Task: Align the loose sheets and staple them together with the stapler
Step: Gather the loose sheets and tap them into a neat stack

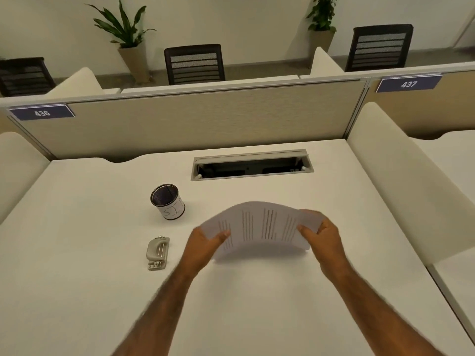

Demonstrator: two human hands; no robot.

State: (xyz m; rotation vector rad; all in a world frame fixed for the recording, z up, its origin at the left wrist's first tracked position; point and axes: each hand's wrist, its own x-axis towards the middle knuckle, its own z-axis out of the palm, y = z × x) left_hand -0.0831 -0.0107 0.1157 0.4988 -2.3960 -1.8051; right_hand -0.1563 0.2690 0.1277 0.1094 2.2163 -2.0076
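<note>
left grip: pinches the left edge of the sheets.
right grip: pinches their right edge.
sheets: bowed upward between both grips, over the bench.
stapler: left of the left grip, apart, lying flat.
mesh cup: beyond the stapler, upright; only dark mesh shows inside.

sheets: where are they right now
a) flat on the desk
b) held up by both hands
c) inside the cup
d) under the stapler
B: the left hand and the right hand each grip one end of the sheets, which bow upward above the desk, while the stapler lies apart on the left.
</note>
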